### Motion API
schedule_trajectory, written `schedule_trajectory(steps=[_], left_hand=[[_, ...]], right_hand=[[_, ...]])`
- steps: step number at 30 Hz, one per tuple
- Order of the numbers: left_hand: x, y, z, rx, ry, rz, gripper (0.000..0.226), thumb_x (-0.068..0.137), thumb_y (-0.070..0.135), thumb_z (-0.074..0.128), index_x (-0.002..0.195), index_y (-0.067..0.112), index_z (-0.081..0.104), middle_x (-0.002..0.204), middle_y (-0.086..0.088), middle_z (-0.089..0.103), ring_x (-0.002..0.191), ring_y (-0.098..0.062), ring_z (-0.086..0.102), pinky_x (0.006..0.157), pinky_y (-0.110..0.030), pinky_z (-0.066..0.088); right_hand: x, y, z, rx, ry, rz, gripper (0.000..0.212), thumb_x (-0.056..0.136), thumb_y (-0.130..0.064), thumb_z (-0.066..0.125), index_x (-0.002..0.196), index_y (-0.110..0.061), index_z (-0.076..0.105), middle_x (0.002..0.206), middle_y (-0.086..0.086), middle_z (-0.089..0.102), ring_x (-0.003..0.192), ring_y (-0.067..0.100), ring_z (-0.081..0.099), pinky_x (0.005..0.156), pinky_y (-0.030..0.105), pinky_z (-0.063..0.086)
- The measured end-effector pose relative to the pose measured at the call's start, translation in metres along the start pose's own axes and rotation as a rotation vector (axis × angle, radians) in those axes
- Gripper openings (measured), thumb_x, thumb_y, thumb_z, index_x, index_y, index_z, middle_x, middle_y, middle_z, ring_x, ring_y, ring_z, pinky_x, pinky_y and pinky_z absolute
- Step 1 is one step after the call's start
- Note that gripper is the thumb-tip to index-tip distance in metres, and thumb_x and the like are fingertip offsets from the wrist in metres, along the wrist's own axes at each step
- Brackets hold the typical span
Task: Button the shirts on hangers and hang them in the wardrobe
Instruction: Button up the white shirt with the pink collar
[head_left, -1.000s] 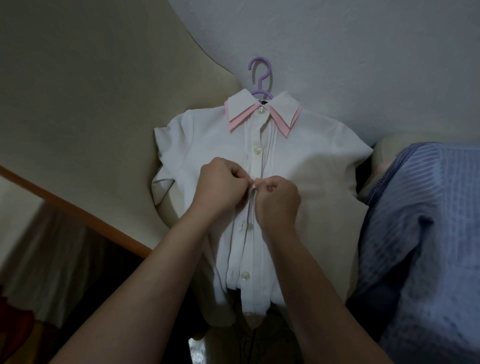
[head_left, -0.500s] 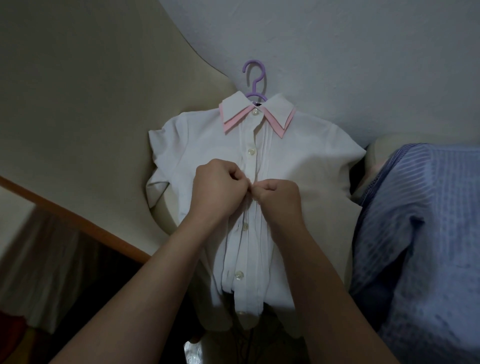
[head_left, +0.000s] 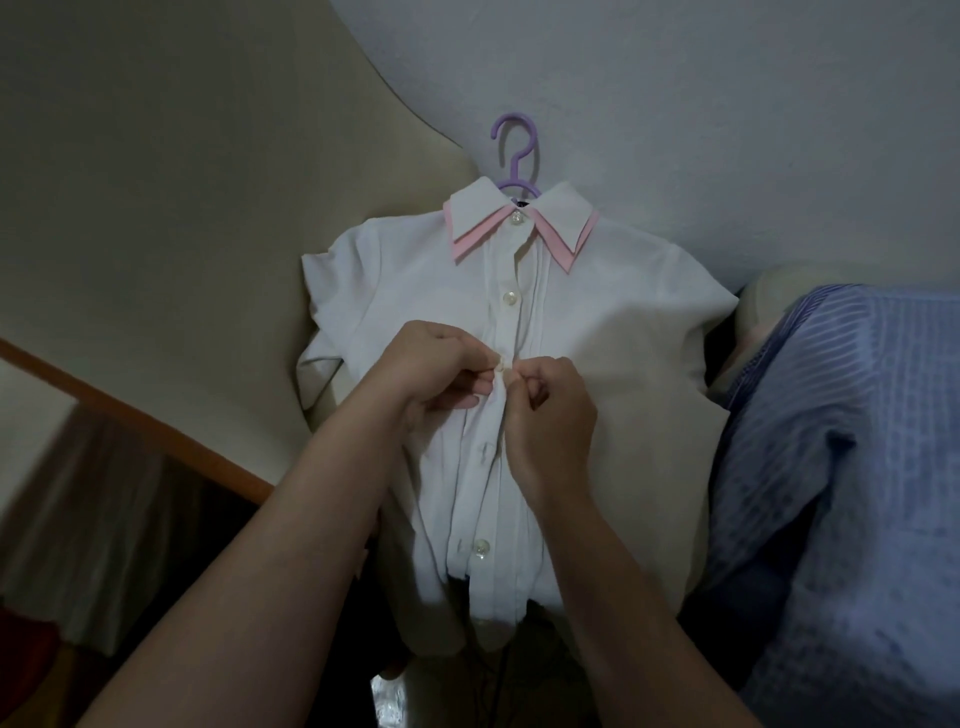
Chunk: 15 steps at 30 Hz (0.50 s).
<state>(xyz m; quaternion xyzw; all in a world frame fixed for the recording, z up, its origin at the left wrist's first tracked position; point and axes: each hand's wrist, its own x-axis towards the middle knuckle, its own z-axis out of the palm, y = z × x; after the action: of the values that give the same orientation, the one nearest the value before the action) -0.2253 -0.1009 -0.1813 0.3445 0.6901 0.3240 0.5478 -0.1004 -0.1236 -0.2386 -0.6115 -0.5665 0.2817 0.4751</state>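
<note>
A white short-sleeved shirt (head_left: 613, 364) with a pink-edged collar lies on a purple hanger (head_left: 513, 156), spread over a beige cushioned surface. Its top two buttons are fastened. My left hand (head_left: 431, 374) pinches the third button and the placket edge at mid-chest. My right hand (head_left: 553, 410) pinches the facing placket edge right beside it, fingertips nearly touching the left hand's. Lower on the placket one buttonhole and one loose button (head_left: 480, 546) show, unfastened.
A blue striped shirt (head_left: 841, 493) lies to the right, partly over the white shirt's edge. A beige padded backrest (head_left: 182, 208) rises on the left with a wooden edge (head_left: 130, 421) below it. A grey wall (head_left: 675, 78) is behind.
Both hands stay at the third button. The left fingers have loosened, so the button now shows between the fingertips. The view has shifted slightly.
</note>
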Motion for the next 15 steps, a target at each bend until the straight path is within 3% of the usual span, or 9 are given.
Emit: schedule_trajectory(steps=[6,10,15], left_hand=[[0.006,-0.007,0.004,0.072,0.016,0.049,0.015,0.093,0.001,0.059,0.089,-0.001,0.073,0.068,-0.012,0.068,0.059,-0.021,0.065,0.06,-0.032,0.058],[0.009,-0.014,0.016,0.427,0.076,0.202,0.027,0.089,0.008,0.054,0.066,0.012,0.069,0.061,-0.007,0.068,0.058,-0.023,0.064,0.063,-0.032,0.054],[0.005,-0.014,0.016,0.637,0.14,0.306,0.019,0.09,0.014,0.055,0.082,0.017,0.072,0.079,-0.001,0.072,0.078,-0.019,0.067,0.071,-0.034,0.056]], right_hand=[[0.0,0.004,0.002,-0.018,0.006,-0.085,0.013,0.086,-0.006,0.062,0.074,-0.009,0.058,0.071,-0.012,0.041,0.07,0.02,0.049,0.068,0.04,0.046],[0.003,0.004,0.005,0.0,0.014,-0.022,0.008,0.085,-0.009,0.061,0.077,-0.01,0.06,0.07,-0.012,0.044,0.072,0.019,0.051,0.07,0.037,0.045],[0.02,-0.004,-0.001,-0.057,-0.149,0.167,0.013,0.086,-0.013,0.061,0.076,-0.006,0.065,0.066,-0.001,0.059,0.066,0.017,0.054,0.061,0.03,0.041]])
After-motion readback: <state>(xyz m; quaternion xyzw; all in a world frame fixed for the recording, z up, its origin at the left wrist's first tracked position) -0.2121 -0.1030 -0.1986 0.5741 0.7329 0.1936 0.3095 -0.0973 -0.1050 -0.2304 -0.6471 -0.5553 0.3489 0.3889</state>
